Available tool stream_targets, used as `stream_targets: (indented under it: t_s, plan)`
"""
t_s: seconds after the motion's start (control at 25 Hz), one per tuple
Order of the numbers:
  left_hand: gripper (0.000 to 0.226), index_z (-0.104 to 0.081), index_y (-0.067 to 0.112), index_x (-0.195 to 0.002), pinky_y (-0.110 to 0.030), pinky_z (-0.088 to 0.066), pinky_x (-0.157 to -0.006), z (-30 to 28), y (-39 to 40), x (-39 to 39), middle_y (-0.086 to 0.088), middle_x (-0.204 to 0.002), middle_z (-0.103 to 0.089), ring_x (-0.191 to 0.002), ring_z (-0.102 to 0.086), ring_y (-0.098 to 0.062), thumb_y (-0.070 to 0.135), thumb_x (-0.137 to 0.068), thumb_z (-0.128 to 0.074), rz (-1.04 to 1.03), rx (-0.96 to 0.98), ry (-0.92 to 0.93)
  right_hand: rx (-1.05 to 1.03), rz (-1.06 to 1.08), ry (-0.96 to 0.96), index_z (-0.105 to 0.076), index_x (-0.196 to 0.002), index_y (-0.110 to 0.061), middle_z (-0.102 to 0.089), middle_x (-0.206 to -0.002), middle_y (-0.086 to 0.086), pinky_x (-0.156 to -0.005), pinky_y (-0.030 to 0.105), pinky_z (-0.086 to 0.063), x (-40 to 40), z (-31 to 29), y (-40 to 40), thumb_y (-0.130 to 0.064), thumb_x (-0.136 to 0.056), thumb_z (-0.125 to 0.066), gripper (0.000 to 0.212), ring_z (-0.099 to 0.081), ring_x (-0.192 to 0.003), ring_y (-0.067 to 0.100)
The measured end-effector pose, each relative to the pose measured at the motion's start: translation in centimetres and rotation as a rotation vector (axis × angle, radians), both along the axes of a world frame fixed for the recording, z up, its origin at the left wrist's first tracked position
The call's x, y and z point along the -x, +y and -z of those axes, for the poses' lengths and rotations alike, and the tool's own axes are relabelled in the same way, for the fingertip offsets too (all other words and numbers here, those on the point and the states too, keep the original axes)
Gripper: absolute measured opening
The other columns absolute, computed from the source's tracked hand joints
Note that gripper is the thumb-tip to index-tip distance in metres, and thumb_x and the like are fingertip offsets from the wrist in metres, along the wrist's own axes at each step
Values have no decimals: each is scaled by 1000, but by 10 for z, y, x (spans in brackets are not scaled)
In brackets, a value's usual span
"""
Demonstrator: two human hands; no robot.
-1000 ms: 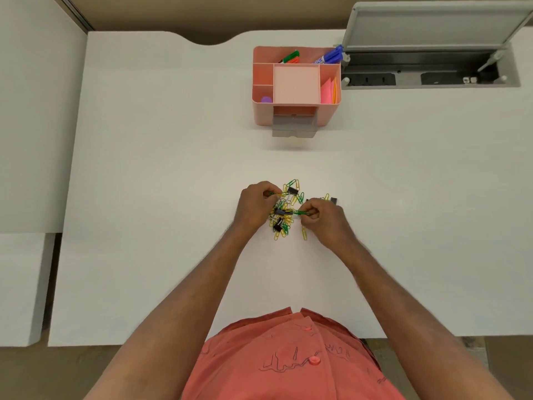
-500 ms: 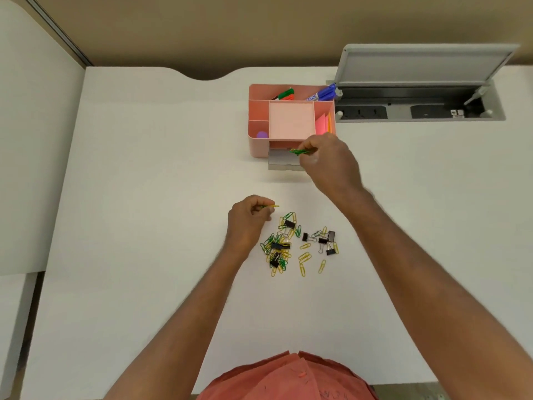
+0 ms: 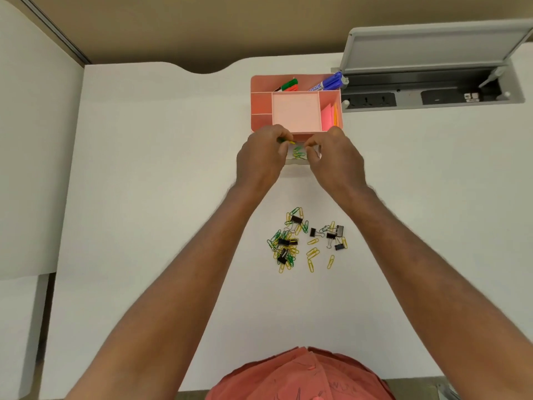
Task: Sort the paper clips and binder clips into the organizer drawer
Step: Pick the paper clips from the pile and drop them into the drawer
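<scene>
Yellow and green paper clips (image 3: 288, 246) with black binder clips (image 3: 331, 233) lie heaped on desk (image 3: 144, 197), near for picking | left hand (image 3: 261, 160) fingers (image 3: 281, 141) pinch clips over clear drawer (image 3: 298, 155), likely to drop | right hand (image 3: 336, 157) fingers curled at drawer's right edge, grip unclear | drawer pulled out of pink organizer (image 3: 297, 105), some clips inside

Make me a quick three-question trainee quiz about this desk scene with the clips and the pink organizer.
1. True or false: the organizer drawer already holds some paper clips.
2. Which hand pinches clips over the drawer? A) left hand B) right hand
3. Fill in: the black items in the loose pile on the desk are ______ clips.

Key: 1 true; 2 A, green and yellow clips show at its fingertips, none visible in the right; 3 binder.
</scene>
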State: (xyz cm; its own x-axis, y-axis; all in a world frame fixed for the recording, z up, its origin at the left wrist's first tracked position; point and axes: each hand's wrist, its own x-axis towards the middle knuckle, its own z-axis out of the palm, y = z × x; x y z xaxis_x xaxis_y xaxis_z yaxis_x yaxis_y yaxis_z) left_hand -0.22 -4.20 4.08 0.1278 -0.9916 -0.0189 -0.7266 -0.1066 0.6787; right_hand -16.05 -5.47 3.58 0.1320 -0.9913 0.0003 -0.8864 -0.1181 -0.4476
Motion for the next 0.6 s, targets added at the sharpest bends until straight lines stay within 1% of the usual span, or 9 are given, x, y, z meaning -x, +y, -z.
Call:
stream_targets:
  t_s: [0.12, 0.2, 0.28, 0.36, 0.44, 0.52, 0.56, 0.6]
  plan:
    - [22, -74, 27, -109, -34, -53, -74, 3, -16, 5, 6, -111, -73, -99, -65, -18, 18, -98, -57, 95, -14, -207, 43, 84, -111, -69, -107, -28, -55, -103, -6, -63, 27, -44, 13, -1, 30, -29, -98, -59, 13, -56, -83, 11]
    - [25, -73, 29, -112, -39, -57, -77, 7, -19, 4, 6, -114, -73, -100, -66, -21, 18, -98, -55, 129, -19, -267, 14, 126, -148, -68, -105, -31, -50, -95, -9, -60, 26, -41, 21, 5, 56, -29, -97, -59, 12, -51, -76, 8]
    - [27, -73, 30, -114, -42, -58, -77, 10, -16, 4, 6, -115, -73, -100, -66, -22, 19, -98, -54, 146, -1, -279, -58, 144, -180, -69, -104, -31, -49, -93, -9, -60, 26, -41, 28, 16, 81, -28, -97, -59, 12, -50, -72, 7]
    - [26, -71, 30, -116, -40, -58, -77, 13, -6, 4, 7, -117, -71, -101, -66, -21, 20, -98, -54, 128, 54, -230, -136, 146, -228, -69, -104, -30, -51, -95, -9, -63, 27, -47, 32, 28, 100, -26, -97, -60, 12, -53, -71, 5]
    - [25, -69, 30, -117, -33, -54, -75, 15, 14, 6, 9, -119, -67, -98, -65, -16, 22, -98, -55, 69, 89, -130, -199, 131, -263, -69, -103, -28, -54, -95, -8, -67, 30, -52, 34, 37, 115, -23, -97, -60, 12, -57, -73, 3]
    - [21, -68, 31, -115, -29, -49, -72, 23, 46, 9, 12, -115, -64, -84, -60, -9, 23, -98, -57, 15, 51, -26, -275, 79, -256, -66, -100, -26, -56, -94, -8, -72, 33, -54, 34, 43, 131, -21, -95, -62, 9, -58, -76, 4]
    - [19, -68, 31, -113, -29, -48, -72, 31, 67, 10, 13, -113, -64, -80, -57, -7, 24, -98, -57, 2, 7, 4, -311, 40, -224, -64, -100, -26, -56, -96, -7, -73, 36, -55, 35, 46, 142, -21, -94, -63, 8, -59, -79, 6]
    - [18, -67, 31, -112, -29, -48, -72, 41, 88, 9, 13, -111, -63, -79, -56, -5, 24, -99, -57, -5, -49, 15, -328, 1, -169, -62, -102, -24, -55, -100, -6, -73, 38, -55, 35, 50, 153, -22, -92, -65, 11, -60, -87, 11]
